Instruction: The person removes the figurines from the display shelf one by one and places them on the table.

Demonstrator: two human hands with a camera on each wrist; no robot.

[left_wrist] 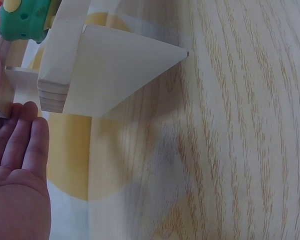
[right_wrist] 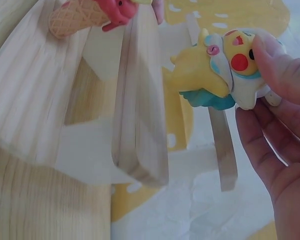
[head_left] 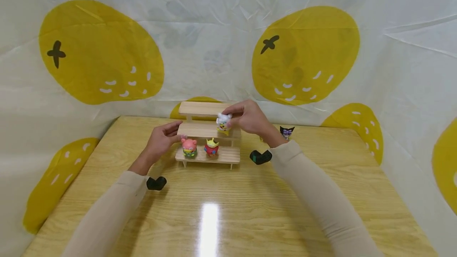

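The right hand [head_left: 251,118] pinches a yellow figure with a white hood [head_left: 223,123] between thumb and fingers, over the right part of the middle tier. In the right wrist view the figure [right_wrist: 215,70] lies sideways in the picture, with air between it and the board. At the wooden three-tier stand's [head_left: 200,130] left end, the left hand [head_left: 160,140] touches the middle tier, its fingers straight and its thumb near the front edge. A pink figure [head_left: 189,147] and a red-and-blue figure with a yellow-green top [head_left: 211,147] stand on the lowest tier.
A dark-eared figure [head_left: 287,132] stands on the table [head_left: 221,193] behind the right forearm, with a partly hidden yellow thing beside it. Patterned cloth [head_left: 210,50] hangs behind the table and at both sides. Black straps or devices show at both wrists.
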